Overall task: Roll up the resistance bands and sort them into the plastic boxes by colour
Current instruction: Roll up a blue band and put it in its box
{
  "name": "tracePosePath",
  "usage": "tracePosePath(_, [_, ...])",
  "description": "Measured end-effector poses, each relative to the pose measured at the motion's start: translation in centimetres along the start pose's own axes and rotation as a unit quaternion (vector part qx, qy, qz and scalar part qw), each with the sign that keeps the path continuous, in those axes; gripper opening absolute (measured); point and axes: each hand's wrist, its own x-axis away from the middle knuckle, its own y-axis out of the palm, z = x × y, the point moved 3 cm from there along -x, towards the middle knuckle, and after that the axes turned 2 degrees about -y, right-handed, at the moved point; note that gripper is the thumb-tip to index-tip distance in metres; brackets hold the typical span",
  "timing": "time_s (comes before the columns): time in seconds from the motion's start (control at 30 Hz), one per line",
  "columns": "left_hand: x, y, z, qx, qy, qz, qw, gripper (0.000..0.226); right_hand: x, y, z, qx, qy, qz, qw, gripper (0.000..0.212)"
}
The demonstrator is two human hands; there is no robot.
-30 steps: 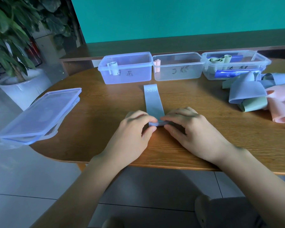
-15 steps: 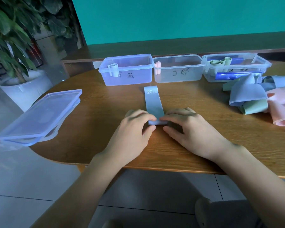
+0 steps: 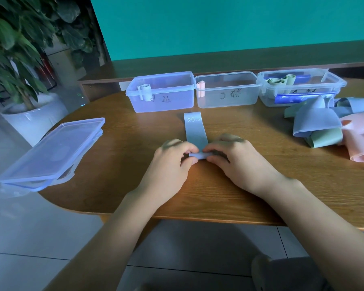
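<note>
Near the centre of the frame, left hand (image 3: 170,162) and right hand (image 3: 237,162) both pinch the rolled near end of a blue band (image 3: 195,133), its flat part lying on the worktop (image 3: 135,156) toward three plastic boxes (image 3: 227,91) above, loose bands (image 3: 328,124) at right.

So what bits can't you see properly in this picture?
- Blue band: its rolled end, head view, is mostly covered by the left hand and right hand.
- Pink bands: cut off by the right edge.
- Box labels: handwriting too blurred to read.
</note>
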Motion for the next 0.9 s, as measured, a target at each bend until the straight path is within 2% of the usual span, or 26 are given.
tracePosePath(0.4, [4.5, -1.4, 1.4, 0.035, -0.003, -0.013, 0.999, 0.011, 4.3, -1.7, -1.9, -0.055, -0.011, -0.002, 0.998, 0.022])
tracePosePath(0.6, [6.1, -2.0, 1.7, 0.046, 0.015, -0.012, 0.999, 0.008, 5.0, -2.4, -2.9, -0.094, -0.018, -0.053, 0.994, 0.005])
tracePosePath(0.77, [5.8, -2.0, 1.7, 0.04, 0.026, 0.007, 0.999, 0.006, 4.8, -2.4, -2.7, -0.082, -0.017, -0.047, 0.995, 0.004])
tracePosePath(0.9, [5.6, -1.8, 1.5, 0.019, 0.025, 0.008, 0.999, 0.017, 4.4, -2.1, -2.2, -0.067, -0.009, -0.041, 0.997, 0.013])
